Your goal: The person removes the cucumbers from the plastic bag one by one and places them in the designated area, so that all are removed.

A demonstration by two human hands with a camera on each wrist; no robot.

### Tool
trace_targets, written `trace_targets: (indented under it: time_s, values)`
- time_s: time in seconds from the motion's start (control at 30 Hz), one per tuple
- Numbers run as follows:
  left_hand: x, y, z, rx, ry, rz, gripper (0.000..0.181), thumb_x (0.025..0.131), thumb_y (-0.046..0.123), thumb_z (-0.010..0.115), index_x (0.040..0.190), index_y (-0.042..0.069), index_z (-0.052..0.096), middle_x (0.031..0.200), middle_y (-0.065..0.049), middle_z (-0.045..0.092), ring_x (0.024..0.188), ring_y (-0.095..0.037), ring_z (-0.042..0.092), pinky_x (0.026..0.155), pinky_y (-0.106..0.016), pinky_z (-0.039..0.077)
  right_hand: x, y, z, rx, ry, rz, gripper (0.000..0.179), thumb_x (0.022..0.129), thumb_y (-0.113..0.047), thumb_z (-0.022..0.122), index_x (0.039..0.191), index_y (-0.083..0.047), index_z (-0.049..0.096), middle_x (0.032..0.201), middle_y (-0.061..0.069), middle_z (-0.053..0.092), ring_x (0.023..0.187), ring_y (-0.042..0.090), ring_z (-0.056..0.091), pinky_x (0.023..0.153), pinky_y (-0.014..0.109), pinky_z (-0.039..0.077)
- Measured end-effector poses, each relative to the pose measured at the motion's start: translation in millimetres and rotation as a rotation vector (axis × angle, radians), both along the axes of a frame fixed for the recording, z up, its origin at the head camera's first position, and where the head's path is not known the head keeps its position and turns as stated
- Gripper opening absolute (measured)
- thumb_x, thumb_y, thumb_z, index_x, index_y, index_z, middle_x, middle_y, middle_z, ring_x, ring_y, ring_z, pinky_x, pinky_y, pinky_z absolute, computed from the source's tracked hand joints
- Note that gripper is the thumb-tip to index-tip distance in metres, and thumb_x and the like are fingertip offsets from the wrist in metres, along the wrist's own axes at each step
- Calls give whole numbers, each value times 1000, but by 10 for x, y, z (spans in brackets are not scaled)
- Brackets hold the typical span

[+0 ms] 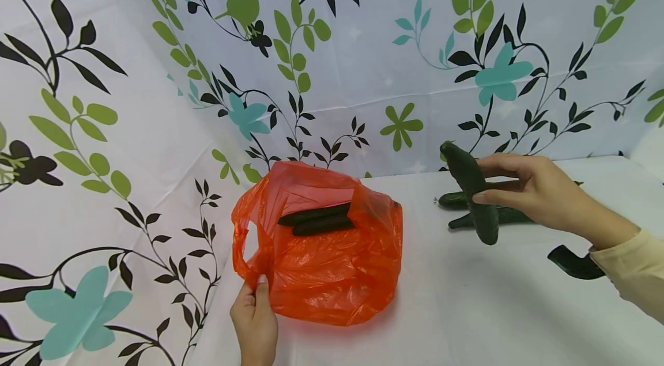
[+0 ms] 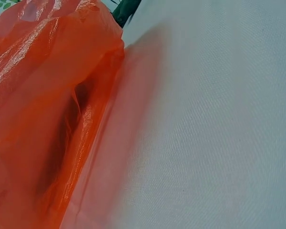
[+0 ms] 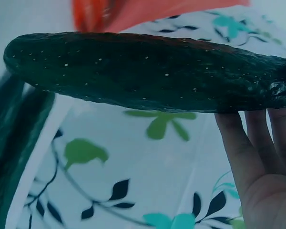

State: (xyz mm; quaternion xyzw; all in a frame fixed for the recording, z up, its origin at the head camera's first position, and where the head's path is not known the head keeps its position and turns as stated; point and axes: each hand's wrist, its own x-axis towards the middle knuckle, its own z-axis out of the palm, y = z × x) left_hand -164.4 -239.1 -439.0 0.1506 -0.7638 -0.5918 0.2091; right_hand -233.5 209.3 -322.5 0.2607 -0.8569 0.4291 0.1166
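My right hand (image 1: 544, 190) holds a dark green cucumber (image 1: 463, 170) above the table, pinched between thumb and fingers and tilted steeply. In the right wrist view its bumpy, pale-specked skin fills the upper part, with the fingers (image 3: 240, 143) against its underside. At the lower left corner of a red plastic bag (image 1: 332, 285), my left hand (image 1: 255, 320) pinches the film below the handle loop. The bag's mouth gapes towards me, and two cucumbers (image 1: 323, 224) lie side by side inside. The left wrist view has the bag's side (image 2: 47, 119) but not the hand.
Behind the right hand, more cucumbers (image 1: 461, 220) lie on the white-covered table (image 1: 415, 308), partly hidden by that hand. A cloth with leaves, flowers and birds (image 1: 358, 66) hangs along the back and left. A dark curved piece (image 1: 573, 263) sits by the right sleeve.
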Motion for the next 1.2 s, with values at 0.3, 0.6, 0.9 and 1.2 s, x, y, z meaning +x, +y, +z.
trace_targets:
  time_s: [0.3, 0.6, 0.9, 1.2]
  values:
    - [-1, -2, -3, 11, -37, -6, 42, 110, 24, 46, 141, -3, 55, 131, -16, 64, 112, -32, 64, 90, -23, 53, 45, 173, -278, 343, 225, -154, 53, 75, -8, 89, 124, -18, 72, 117, -6, 69, 100, 12, 65, 81, 9, 48]
    - [-23, -2, -4, 13, -38, -6, 42, 110, 23, 46, 140, -4, 55, 132, -15, 63, 115, -33, 62, 91, -23, 52, 51, 418, -539, 508, 263, -195, 53, 75, -8, 87, 126, -11, 70, 114, 5, 68, 101, 31, 67, 79, 54, 57]
    - [-35, -11, -21, 23, -32, -16, 42, 109, 24, 46, 140, -3, 55, 132, -15, 64, 114, -30, 63, 91, -23, 52, 65, 529, -742, 591, 250, -239, 52, 74, -5, 87, 123, -7, 71, 114, 10, 66, 97, 35, 67, 74, 56, 58]
    - [-34, -15, -41, 18, -23, -10, 41, 109, 23, 47, 138, -4, 56, 129, -16, 65, 105, -14, 65, 90, -22, 53, 31, 568, -952, 672, 290, -222, 52, 71, -4, 88, 120, -4, 73, 109, 12, 66, 85, 32, 69, 65, 49, 60]
